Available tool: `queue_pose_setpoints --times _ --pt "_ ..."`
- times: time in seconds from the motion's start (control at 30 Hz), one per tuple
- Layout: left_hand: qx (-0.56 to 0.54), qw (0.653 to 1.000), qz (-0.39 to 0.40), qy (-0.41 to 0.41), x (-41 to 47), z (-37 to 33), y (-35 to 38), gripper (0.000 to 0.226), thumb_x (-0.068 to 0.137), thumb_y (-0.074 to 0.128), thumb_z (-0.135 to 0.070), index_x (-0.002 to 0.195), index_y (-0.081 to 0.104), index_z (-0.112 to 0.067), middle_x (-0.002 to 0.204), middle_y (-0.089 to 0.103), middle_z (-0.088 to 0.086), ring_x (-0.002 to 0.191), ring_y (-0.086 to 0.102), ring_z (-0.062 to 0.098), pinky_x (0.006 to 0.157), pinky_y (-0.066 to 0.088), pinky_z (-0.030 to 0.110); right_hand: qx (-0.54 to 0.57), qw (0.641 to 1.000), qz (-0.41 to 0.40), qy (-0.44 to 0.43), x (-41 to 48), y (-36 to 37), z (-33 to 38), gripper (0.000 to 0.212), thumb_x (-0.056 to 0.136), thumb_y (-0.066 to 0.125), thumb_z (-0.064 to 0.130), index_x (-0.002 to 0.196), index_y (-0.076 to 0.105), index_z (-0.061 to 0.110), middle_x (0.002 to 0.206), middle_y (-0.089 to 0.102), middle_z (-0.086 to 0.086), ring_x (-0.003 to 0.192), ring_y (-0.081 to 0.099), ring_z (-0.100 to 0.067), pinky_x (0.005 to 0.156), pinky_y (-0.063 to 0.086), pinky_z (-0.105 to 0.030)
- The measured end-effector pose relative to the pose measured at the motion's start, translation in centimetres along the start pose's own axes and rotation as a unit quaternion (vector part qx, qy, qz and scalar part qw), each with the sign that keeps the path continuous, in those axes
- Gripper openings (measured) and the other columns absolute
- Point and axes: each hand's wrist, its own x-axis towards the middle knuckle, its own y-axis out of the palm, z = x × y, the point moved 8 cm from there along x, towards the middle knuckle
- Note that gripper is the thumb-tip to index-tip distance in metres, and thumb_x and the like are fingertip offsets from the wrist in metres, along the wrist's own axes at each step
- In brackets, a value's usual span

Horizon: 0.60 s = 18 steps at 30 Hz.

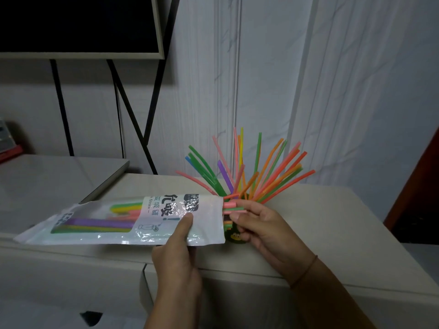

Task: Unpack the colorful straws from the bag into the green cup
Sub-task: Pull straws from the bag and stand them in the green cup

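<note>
A clear and white plastic straw bag (114,219) is held level above the cabinet top, its open mouth to the right. My left hand (178,252) grips the bag near the mouth, thumb on top. Purple, yellow, green and pink straws still lie inside. My right hand (259,224) pinches several straw ends (231,207) that stick out of the bag's mouth. Behind my right hand stands the green cup (235,237), mostly hidden, only a low part with a sticker showing. Many colorful straws (256,169) fan out of the cup.
The beige cabinet top (320,210) carries the cup near its middle. A lower grey surface (47,181) lies to the left. A dark screen on black metal legs (133,110) stands behind. White wrinkled cloth covers the wall. A dark red door edge (418,186) is on the right.
</note>
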Motion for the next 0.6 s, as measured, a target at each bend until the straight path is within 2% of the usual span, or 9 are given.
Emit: queue_pose_setpoints --times 0.17,0.27,0.37,0.6 --pt "-0.004 1.0 0.008 -0.005 0.0 -0.5 -0.9 0.032 0.078 0.068 0.001 0.102 0.065 -0.02 0.088 0.075 -0.005 0.072 0.072 0.007 0.061 0.057 0.023 -0.003 0.999 -0.031 -0.022 -0.5 0.2 0.3 0.033 0.082 0.064 -0.001 0.113 0.061 0.01 0.082 0.064 -0.008 0.056 0.049 -0.009 0.048 0.041 -0.018" --pt "-0.001 1.0 0.014 -0.01 -0.2 -0.6 -1.0 0.032 0.078 0.068 0.001 0.104 0.066 -0.018 0.09 0.075 -0.004 0.073 0.072 0.006 0.057 0.056 0.02 -0.017 0.998 -0.046 -0.032 -0.7 0.4 0.5 0.029 0.082 0.064 0.0 0.108 0.063 0.012 0.076 0.066 -0.004 0.055 0.05 -0.009 0.05 0.043 -0.018" --pt "0.004 1.0 0.022 -0.019 -0.5 -0.4 -0.7 0.032 0.078 0.068 0.001 0.104 0.066 -0.018 0.093 0.075 -0.003 0.073 0.072 0.007 0.061 0.055 0.023 -0.026 0.997 -0.067 -0.042 -0.9 0.2 0.7 0.024 0.083 0.064 0.002 0.106 0.064 0.01 0.067 0.066 0.003 0.055 0.053 -0.009 0.052 0.046 -0.019" --pt "0.013 0.998 0.037 -0.049 -2.1 -0.2 0.1 0.029 0.079 0.069 -0.001 0.097 0.064 -0.024 0.09 0.075 -0.005 0.076 0.072 0.006 0.065 0.058 0.026 -0.044 0.991 -0.122 -0.03 -2.2 -0.6 1.3 0.013 0.085 0.062 0.002 0.097 0.066 0.005 0.074 0.065 -0.01 0.058 0.056 -0.011 0.055 0.051 -0.018"
